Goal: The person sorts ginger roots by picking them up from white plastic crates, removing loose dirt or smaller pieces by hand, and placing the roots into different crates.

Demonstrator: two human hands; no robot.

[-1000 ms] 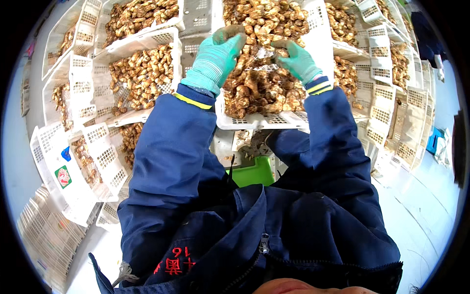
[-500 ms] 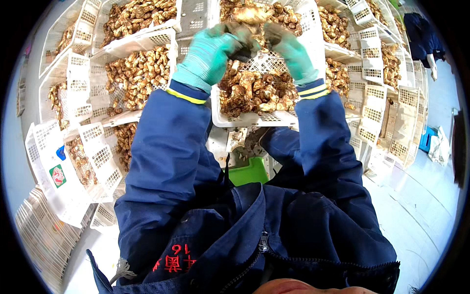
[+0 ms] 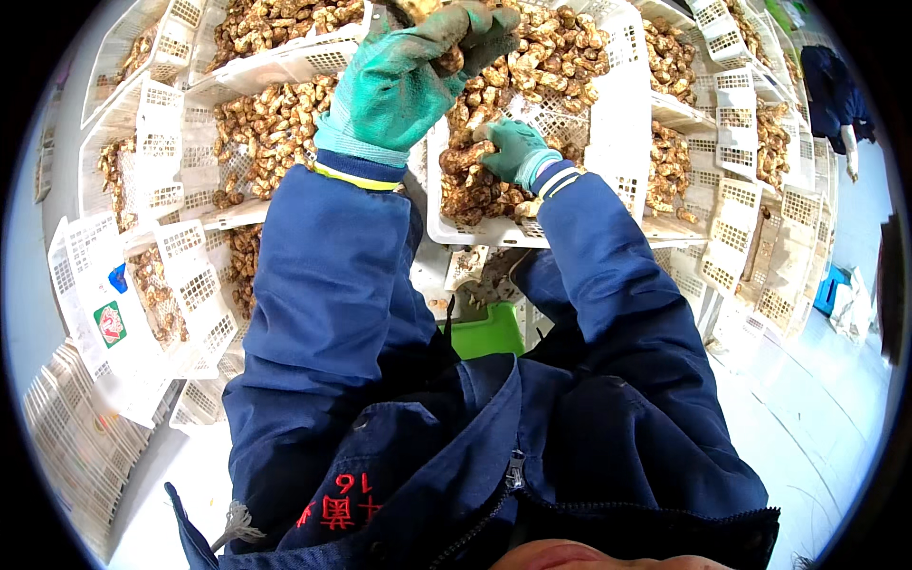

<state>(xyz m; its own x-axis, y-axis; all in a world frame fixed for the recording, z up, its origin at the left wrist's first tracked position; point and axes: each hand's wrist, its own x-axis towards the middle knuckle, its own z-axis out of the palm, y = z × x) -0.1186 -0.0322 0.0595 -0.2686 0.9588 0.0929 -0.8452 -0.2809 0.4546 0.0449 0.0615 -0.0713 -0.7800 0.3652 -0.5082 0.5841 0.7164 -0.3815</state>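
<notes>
In front of me a white perforated crate holds brown, soil-covered mushrooms, split into a far heap and a darker near heap. My left hand, in a soiled green glove, is raised over the crate's far left side. Its fingers are curled round a mushroom, and a yellowish piece shows beyond them at the picture's top edge. My right hand, gloved alike, is down at the near heap. Its fingers close on a dark mushroom there, partly hidden by the glove.
More white crates of mushrooms stand to the left and right. Stacked crates are at the lower left. A green stool-like object shows between my legs. Another person's dark sleeve is at the far right.
My hands were together over the far part of the crate. The left has moved up and left with a mushroom; the right has come down toward me to the near heap.
</notes>
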